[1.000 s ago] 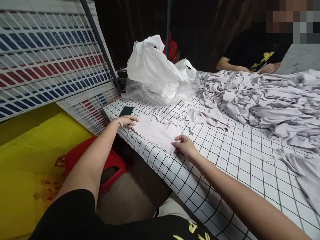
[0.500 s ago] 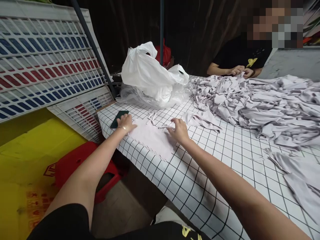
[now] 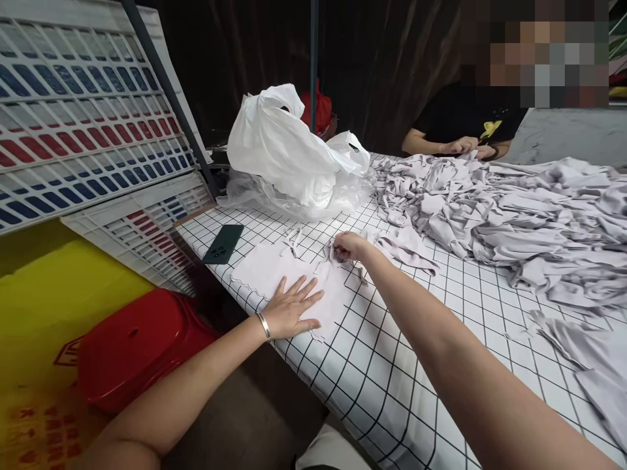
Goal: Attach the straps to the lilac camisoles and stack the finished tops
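A flat pale fabric piece (image 3: 259,271) with a zigzag edge lies near the corner of the checked table (image 3: 392,365). My left hand (image 3: 292,308) rests flat on it, fingers spread, a bracelet on the wrist. My right hand (image 3: 347,246) is closed in a pinch on a thin fabric strip (image 3: 329,256) at the far edge of the piece. More loose strips (image 3: 294,238) lie just beyond.
A dark phone (image 3: 223,243) lies at the table corner. A white plastic bag (image 3: 294,156) stands behind. A big heap of grey fabric (image 3: 514,209) covers the right side. Another person's hands (image 3: 465,147) work at the far end. A red stool (image 3: 132,346) stands below left.
My left hand moved from the piece's far left corner to lie flat on its near side. My right hand went from the near edge up to the strips and pinched one.
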A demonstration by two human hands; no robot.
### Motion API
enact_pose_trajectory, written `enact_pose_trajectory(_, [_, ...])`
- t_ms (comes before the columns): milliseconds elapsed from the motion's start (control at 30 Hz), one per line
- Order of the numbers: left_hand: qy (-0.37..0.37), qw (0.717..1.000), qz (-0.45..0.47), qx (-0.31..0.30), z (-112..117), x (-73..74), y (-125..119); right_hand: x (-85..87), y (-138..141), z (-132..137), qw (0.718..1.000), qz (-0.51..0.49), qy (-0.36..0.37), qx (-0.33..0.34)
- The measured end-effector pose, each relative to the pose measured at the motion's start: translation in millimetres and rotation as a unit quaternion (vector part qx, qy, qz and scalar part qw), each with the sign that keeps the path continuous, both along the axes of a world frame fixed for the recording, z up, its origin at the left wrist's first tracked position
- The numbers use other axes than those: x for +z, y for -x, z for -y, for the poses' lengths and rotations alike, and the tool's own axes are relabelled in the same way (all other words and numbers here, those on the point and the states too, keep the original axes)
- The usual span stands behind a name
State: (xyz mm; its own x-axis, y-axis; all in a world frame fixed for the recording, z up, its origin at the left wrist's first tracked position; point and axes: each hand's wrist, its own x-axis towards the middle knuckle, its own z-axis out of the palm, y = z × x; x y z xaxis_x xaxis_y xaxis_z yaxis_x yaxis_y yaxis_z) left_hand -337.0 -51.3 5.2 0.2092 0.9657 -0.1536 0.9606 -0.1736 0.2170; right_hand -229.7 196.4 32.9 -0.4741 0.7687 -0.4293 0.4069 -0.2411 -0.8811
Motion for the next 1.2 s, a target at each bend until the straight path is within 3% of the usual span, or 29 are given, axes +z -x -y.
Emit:
enact_pose_trajectory(200, [-0.017, 1.000, 0.012, 0.000, 0.6, -2.9, -1.3, 13.1, -1.6, -5.5, 0.994, -0.009, 0.054, 0.098])
enact_pose_trajectory(300, [-0.016, 1.000, 0.012, -0.001, 1.0, -2.7, -1.6, 10.2, 1.5, -3.0, 0.988, 0.064, -0.042, 0.135])
enact_pose_trajectory(400, [-0.022, 1.000, 0.013, -0.002, 0.9, -3.0, -1.2, 7.1, 2.5, -7.7, 0.967, 0.159, -0.150, 0.127])
enact_pose_trajectory(500, [-0.026, 1.000, 0.017, 0.001, 1.0, -4.0, -1.0, 13.0, -5.4, -23.7, 0.952, 0.204, -0.199, 0.112])
enact_pose_trajectory(633, [-0.027, 0.999, 0.031, 0.000, 0.9, -3.6, -1.1, 33.7, -11.9, -44.7, 0.932, 0.255, -0.182, 0.183])
enact_pose_trajectory(733, [-0.028, 0.999, 0.038, 0.001, 0.7, -2.9, -1.0, 36.9, 12.2, -32.2, 0.918, 0.219, -0.234, 0.236])
enact_pose_trajectory(800, [-0.033, 0.999, 0.039, 0.003, 0.8, -3.6, -1.7, 27.0, 41.3, -10.9, 0.910, 0.170, -0.286, 0.246])
enact_pose_trajectory(933, [-0.042, 0.998, 0.044, 0.006, 2.0, -4.0, -4.6, 3.5, 95.4, 14.1, 0.901, 0.202, -0.275, 0.268])
enact_pose_trajectory(1100, [-0.037, 0.997, 0.067, -0.003, -0.4, 10.6, 10.2, 9.4, 127.4, -9.9, 0.917, 0.196, -0.280, 0.204])
enact_pose_trajectory(1200, [-0.063, 0.993, 0.032, 0.097, -1.8, 13.3, 37.9, 17.4, 138.0, -7.6, 0.933, 0.163, -0.287, 0.143])
